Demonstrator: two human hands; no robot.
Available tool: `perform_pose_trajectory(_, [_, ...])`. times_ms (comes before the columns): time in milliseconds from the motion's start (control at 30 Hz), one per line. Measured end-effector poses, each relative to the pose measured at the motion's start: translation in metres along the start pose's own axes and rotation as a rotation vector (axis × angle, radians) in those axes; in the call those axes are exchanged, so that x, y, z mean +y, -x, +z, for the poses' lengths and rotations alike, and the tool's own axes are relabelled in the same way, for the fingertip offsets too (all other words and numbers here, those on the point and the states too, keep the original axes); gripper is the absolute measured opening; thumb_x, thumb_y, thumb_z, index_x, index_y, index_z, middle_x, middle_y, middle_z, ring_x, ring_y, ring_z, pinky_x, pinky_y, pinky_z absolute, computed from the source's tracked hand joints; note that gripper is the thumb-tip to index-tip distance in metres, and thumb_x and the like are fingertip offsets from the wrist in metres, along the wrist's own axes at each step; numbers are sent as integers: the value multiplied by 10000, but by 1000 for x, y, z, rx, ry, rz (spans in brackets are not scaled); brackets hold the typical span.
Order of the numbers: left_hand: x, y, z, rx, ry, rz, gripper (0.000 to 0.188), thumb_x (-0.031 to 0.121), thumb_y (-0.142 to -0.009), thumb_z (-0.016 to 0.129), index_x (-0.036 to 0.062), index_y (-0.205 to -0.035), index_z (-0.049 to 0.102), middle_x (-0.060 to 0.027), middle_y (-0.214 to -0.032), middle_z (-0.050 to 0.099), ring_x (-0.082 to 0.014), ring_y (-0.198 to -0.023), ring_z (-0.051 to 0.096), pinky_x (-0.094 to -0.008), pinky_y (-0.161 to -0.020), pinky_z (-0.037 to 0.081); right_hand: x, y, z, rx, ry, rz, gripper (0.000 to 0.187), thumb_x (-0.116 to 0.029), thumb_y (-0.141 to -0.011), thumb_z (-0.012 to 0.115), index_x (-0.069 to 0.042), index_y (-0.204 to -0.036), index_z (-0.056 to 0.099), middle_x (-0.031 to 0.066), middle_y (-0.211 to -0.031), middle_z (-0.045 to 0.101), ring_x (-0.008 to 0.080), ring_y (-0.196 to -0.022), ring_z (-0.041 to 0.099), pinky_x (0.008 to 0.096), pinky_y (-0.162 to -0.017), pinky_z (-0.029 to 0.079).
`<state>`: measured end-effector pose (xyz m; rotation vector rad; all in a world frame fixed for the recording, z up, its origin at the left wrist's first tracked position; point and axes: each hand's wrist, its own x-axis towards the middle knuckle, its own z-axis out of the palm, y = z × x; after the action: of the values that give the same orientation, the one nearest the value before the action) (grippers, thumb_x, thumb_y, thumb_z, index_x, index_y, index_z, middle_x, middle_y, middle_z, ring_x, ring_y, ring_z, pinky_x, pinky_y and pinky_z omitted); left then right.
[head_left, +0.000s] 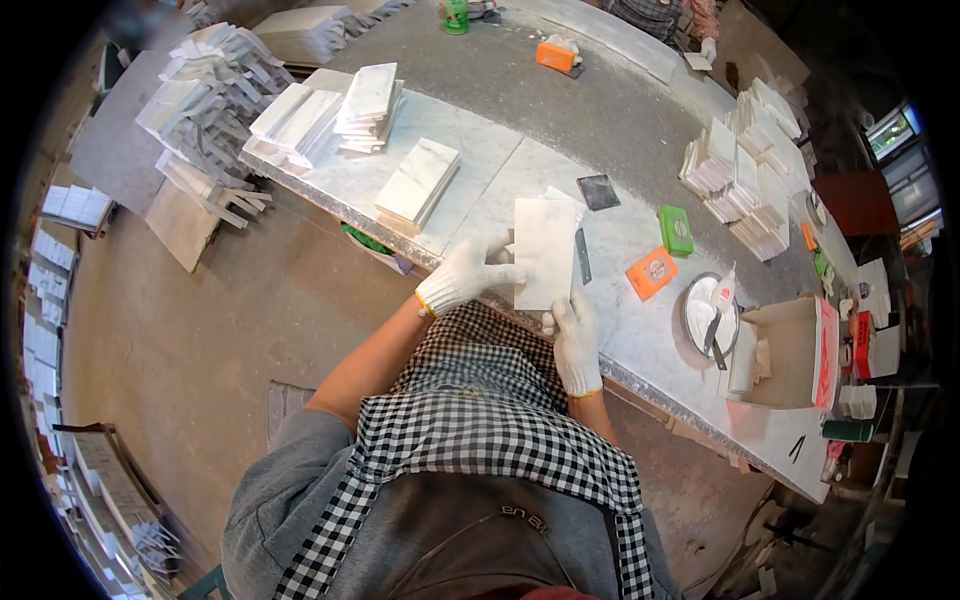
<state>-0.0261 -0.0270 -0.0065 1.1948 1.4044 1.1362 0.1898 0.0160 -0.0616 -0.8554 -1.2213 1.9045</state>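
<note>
A white rectangular marble tile (543, 253) is held up over the near edge of the bench. My left hand (470, 275), in a white knit glove, grips its left edge, with the thumb on the front and some fingers hidden behind. At the lower right corner, my gloved right hand (575, 345) pinches the tile. Behind it lie a partly covered white piece (565, 198) and a narrow dark straightedge (583, 255). A dark square pad (599, 192) rests farther back. Left of the tile, a short stack of marble tiles (420, 180) sits near the edge.
More tile stacks (368, 105) stand at the far left and right (745, 180). Orange (652, 274) and green (676, 231) blocks lie right, beside a bowl of white paste (711, 315) and an open carton (790, 350). Across the bench, another person's gloved hand (709, 49) holds a tile.
</note>
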Motion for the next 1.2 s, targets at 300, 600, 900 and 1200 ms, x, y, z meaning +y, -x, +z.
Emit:
perform_pose_trajectory(300, [-3,-14,-19,75,25,129,618,259,-864,725,-37,-1377,547,-123,-1060,702,-149,-898,639,-314,-851,529,4,7,1,-30,-7,20,347,-231,-1042,532,16,-1285,542,-25,-878,545,58,-716,477,214,-632,419])
perform_pose_trajectory(600, [-17,-21,-18,209,288,-46,560,421,-1025,532,-43,-1339,556,-149,-1164,666,-191,-1013,640,-349,-891,531,11,12,7,-14,-44,28,282,-170,-1022,535,12,-1233,579,0,-877,576,57,-694,466,212,-618,400])
perform_pose_trajectory(900, [-35,-20,24,353,1089,-286,485,376,-1067,438,-9,-1359,479,-171,-1252,611,-281,-1113,628,-441,-948,549,-3,10,24,-49,95,72,406,-187,-980,584,30,-1321,556,-5,-872,582,61,-709,484,218,-616,401])
perform_pose_trajectory(1200, [-31,-15,23,463,898,-411,528,440,-1042,488,-33,-1265,561,-169,-1169,650,-261,-966,670,-398,-824,578,-16,1,36,-116,249,143,424,-263,-931,669,35,-1219,575,-4,-824,594,50,-692,491,206,-598,380])
